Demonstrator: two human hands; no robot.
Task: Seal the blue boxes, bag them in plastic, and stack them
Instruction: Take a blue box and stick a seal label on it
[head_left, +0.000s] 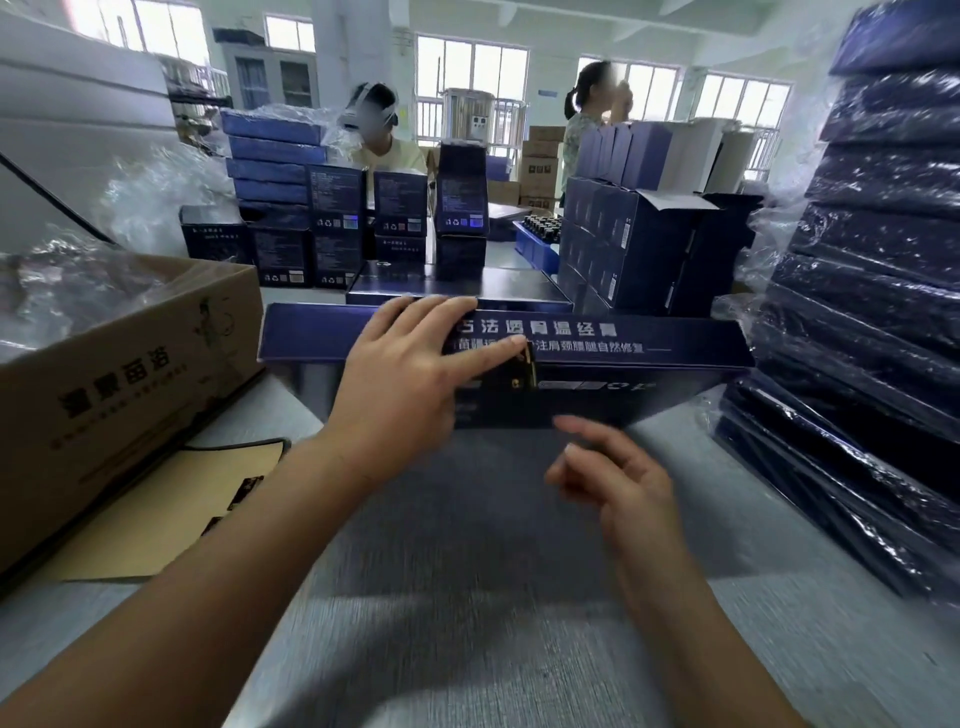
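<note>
Long flat blue box observed lying crosswise on the grey desk, directly ahead, with its lettered long side turned up toward the camera. The box is closed. A small dark seal sticker with a gold edge is seen across the seam near the middle of the box.

Left hand is laid flat on the box. Its fingers are spread and straight over the far edge, and the thumb is pressed at the seam just beside the sticker. Nothing is gripped.

Right hand is held just above the desk near the box's lower edge and apart from it. Its fingers are loosely curled and nothing is held. The hands are apart.

A tall stack of plastic-bagged blue boxes is noted at the right edge of the desk. At left, an open cardboard carton holds clear plastic bags. A brown backing sheet carrying a few dark stickers lies in front of the carton. A second flat blue box lies just behind the first. Small upright dark boxes are stacked farther back. Two persons are seen beyond them.
</note>
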